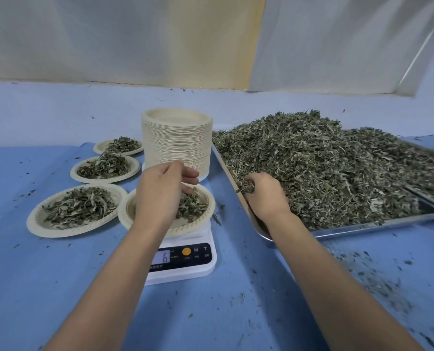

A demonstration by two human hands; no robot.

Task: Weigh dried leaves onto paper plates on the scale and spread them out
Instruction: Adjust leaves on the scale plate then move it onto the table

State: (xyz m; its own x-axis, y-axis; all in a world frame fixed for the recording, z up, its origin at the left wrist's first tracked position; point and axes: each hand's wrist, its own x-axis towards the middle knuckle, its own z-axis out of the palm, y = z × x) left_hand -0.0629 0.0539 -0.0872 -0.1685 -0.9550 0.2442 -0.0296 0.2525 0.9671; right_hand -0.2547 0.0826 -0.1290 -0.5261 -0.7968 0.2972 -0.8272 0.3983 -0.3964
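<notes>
A white digital scale [185,262] shows 6 on its display. On it sits a paper plate [205,216] holding some dried leaves. My left hand [160,191] hovers over that plate with fingers loosely extended toward the leaves. My right hand [264,193] is in the big pile of dried leaves [324,168] on a metal tray [362,226], its fingers curled round a clump at the pile's left edge.
A tall stack of paper plates [176,143] stands behind the scale. Three filled plates [76,211] [104,168] [119,146] lie to the left on the blue table cover [33,274]. Leaf crumbs are scattered on the cover at the right front.
</notes>
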